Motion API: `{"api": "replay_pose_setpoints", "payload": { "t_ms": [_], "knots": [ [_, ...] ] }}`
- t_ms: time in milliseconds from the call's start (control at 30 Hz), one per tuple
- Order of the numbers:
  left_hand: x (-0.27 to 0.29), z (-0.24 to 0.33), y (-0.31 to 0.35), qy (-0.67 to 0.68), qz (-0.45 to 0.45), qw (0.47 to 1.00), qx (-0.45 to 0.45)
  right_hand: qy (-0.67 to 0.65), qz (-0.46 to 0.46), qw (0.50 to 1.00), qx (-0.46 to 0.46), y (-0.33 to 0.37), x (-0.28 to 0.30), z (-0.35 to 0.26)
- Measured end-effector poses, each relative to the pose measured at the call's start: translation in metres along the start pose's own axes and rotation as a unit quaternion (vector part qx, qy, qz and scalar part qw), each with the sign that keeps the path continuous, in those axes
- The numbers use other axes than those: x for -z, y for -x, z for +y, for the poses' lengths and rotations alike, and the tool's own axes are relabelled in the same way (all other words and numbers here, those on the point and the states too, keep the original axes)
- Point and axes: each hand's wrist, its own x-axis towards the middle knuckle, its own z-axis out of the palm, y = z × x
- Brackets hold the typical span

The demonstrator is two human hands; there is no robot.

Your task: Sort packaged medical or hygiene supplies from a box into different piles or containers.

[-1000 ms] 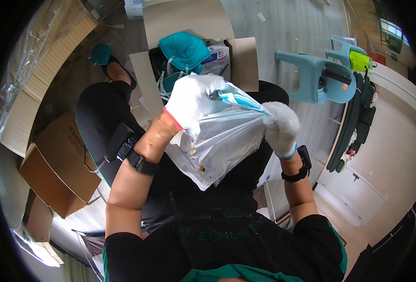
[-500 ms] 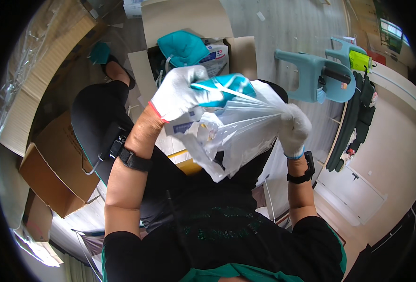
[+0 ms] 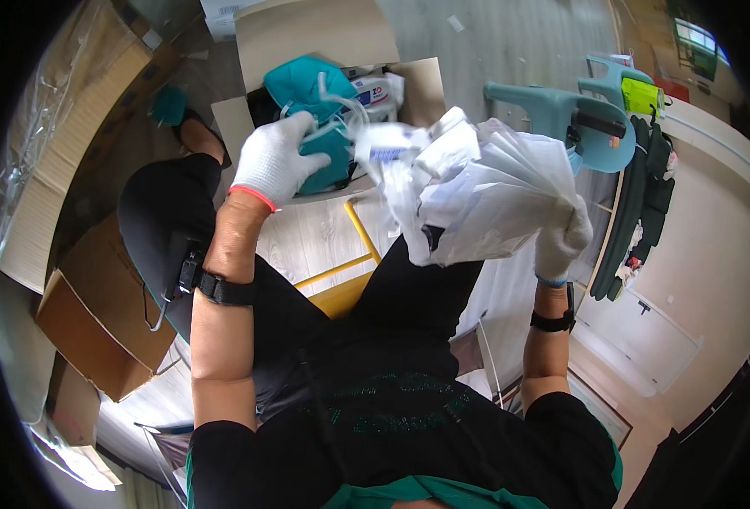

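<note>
- White-gloved left hand (image 3: 275, 159) gripped a teal pack (image 3: 328, 161) with clear tubing over the open cardboard box (image 3: 315, 34) at 12 o'clock.
- Right hand (image 3: 561, 237) clutched a crumpled white plastic bag (image 3: 485, 204), hiding the floor; teal stool (image 3: 561, 114) at 2 o'clock.

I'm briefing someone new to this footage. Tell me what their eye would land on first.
In the middle, two white-gloved hands work over the person's lap: the right hand grips a crumpled white plastic bag, while the left hand holds a teal packet with clear tubing. Just beyond them an open cardboard box on the floor holds more teal packets. To the right stands a pale teal plastic chair.
</note>
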Motion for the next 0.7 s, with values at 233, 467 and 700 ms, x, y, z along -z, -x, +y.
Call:
{"api": "replay_pose_setpoints", "payload": {
  "t_ms": [233, 467, 700],
  "knots": [
    [0.003, 0.014, 0.000, -0.116, 0.331, 0.925, -0.143, 0.000, 0.037, 0.999, -0.005, 0.008, 0.000, -0.010],
    [-0.001, 0.059, 0.033, 0.258, 0.112, 0.903, -0.325, -0.014, 0.005, 0.985, 0.170, -0.004, -0.025, -0.041],
    [-0.004, 0.061, 0.047, 0.393, 0.008, 0.877, -0.276, -0.088, -0.013, 0.985, 0.149, -0.006, -0.034, -0.042]
  ]
}}
